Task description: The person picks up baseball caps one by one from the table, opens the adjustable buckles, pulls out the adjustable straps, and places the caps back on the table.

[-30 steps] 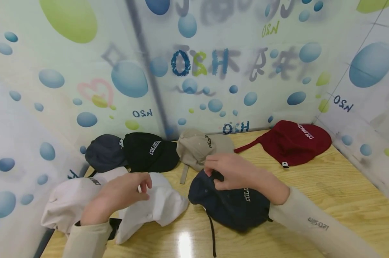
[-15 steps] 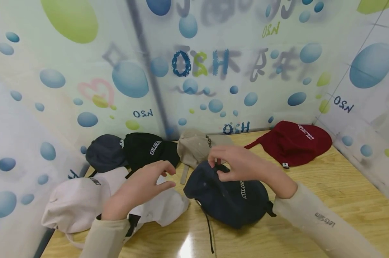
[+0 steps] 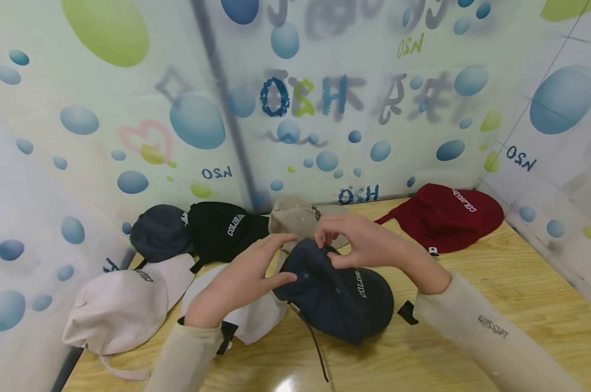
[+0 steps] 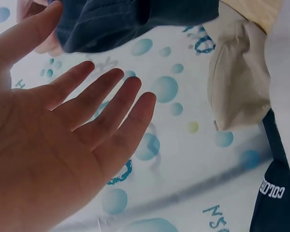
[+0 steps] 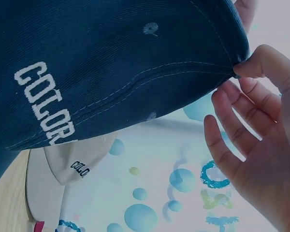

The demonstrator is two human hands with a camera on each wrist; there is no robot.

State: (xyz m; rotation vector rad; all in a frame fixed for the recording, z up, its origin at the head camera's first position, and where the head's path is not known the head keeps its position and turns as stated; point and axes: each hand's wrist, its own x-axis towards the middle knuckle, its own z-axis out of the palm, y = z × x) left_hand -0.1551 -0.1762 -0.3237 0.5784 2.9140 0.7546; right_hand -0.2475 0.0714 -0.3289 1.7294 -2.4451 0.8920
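Observation:
A navy baseball cap [image 3: 341, 299] with white lettering hangs tilted over the front of the table. My right hand [image 3: 369, 245] pinches the top of its crown between thumb and fingers, clearly seen in the right wrist view, where the right hand [image 5: 270, 145] has the cloth's edge. My left hand [image 3: 238, 280] is beside the cap's left side, thumb and fingers spread apart. In the left wrist view the fingers of the left hand [image 4: 63, 130] are extended, with the thumb close to the navy cloth [image 4: 106, 24]; whether it touches cannot be told. A thin dark strap [image 3: 315, 340] dangles from the cap.
Behind stand a dark blue-grey cap [image 3: 159, 234], a black cap [image 3: 226, 231] and a beige cap [image 3: 290, 218]. A pale pink cap [image 3: 119, 310] and a white cap [image 3: 261, 321] lie left, a dark red cap [image 3: 447, 218] far right. A patterned curtain [image 3: 295, 147] backs the wooden table [image 3: 511, 305].
My left hand has moved right, from over the white cap to the navy cap's side. The right hand has raised the navy cap slightly and shifted it a little left.

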